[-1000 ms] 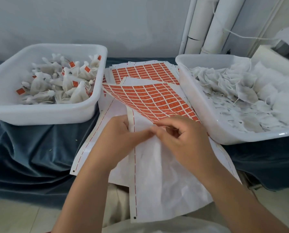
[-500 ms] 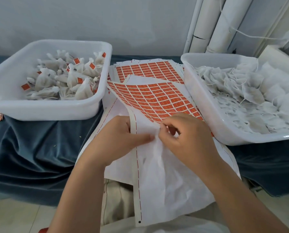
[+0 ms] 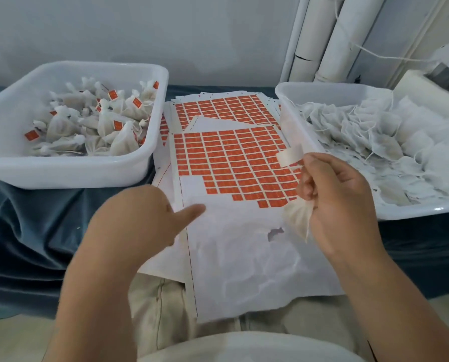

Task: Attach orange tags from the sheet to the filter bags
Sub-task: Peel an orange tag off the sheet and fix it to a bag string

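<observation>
So that orange tags (image 3: 231, 158) are near, the right hand (image 3: 343, 205) pinches a filter bag (image 3: 297, 220) and pale strip (image 3: 290, 155) over the sheet (image 3: 244, 257); the left hand (image 3: 137, 220) is too blurry to tell.

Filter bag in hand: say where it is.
Head view, right of centre: the right hand grips the filter bag over the tag sheet, beside the right tub.

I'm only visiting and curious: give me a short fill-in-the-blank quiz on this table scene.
1. The right hand grips a filter bag; the left hand holds ____.
2. The tags on the sheet are coloured ____.
3. Tagged bags fill the tub on the sheet's ____ side.
Missing words: nothing; orange; left.
</observation>
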A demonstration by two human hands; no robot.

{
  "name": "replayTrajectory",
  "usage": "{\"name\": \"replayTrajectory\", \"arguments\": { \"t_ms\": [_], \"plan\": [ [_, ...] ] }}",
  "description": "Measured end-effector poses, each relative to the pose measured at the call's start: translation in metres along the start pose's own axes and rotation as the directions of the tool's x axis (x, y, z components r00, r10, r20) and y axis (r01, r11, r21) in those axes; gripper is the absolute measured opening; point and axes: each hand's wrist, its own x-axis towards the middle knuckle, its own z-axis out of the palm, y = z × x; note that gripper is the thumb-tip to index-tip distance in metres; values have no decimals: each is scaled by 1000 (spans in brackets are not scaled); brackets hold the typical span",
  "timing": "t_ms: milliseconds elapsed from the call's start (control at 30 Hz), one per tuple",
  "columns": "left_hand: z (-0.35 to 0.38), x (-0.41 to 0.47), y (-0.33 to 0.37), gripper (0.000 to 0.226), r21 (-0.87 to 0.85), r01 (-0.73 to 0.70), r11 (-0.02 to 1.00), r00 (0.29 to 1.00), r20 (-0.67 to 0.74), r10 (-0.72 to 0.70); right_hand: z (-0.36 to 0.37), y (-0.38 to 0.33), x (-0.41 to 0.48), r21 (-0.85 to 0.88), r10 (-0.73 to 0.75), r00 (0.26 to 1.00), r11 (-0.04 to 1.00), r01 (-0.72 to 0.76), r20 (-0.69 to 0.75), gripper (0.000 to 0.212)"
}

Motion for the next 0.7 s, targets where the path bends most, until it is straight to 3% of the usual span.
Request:
{"name": "replayTrajectory", "arguments": {
  "t_ms": [33,100,167,233,300,400,467,500,600,700],
  "plan": [
    [-3,-7,2,82,-24,-68,997,995,-74,66,1,0,-1,14,23,1000,1000,-23,12,24],
    [-6,-22,16,68,-259,-276,926,954,-191,231,5,1,-3,48,44,999,998,-45,24,23],
    [-5,-32,42,45,-604,-390,695,919,-206,337,10,0,-8,55,41,999,998,-43,29,22],
    [1,-36,62,46,-843,-296,450,930,-147,337,13,0,-13,24,43,999,999,-44,34,25],
    [10,-35,73,49,-942,-188,279,952,-106,286,16,2,-19,-28,45,998,999,-43,44,30],
    [16,-32,77,36,-1000,26,1,966,26,257,24,4,-24,-20,45,997,999,-44,55,30],
    [17,-31,77,21,-959,158,-234,954,87,287,26,5,-26,22,44,998,999,-45,55,28],
    [18,-31,76,17,-939,178,-295,954,91,285,27,5,-27,25,40,998,999,-41,57,27],
    [22,-31,78,15,-958,87,-273,987,44,157,24,4,-26,22,22,997,999,-23,76,20],
    [22,-29,76,11,-982,-56,-180,998,-52,-28,19,-2,-24,-2,-3,996,1000,3,93,33]
  ]
}}
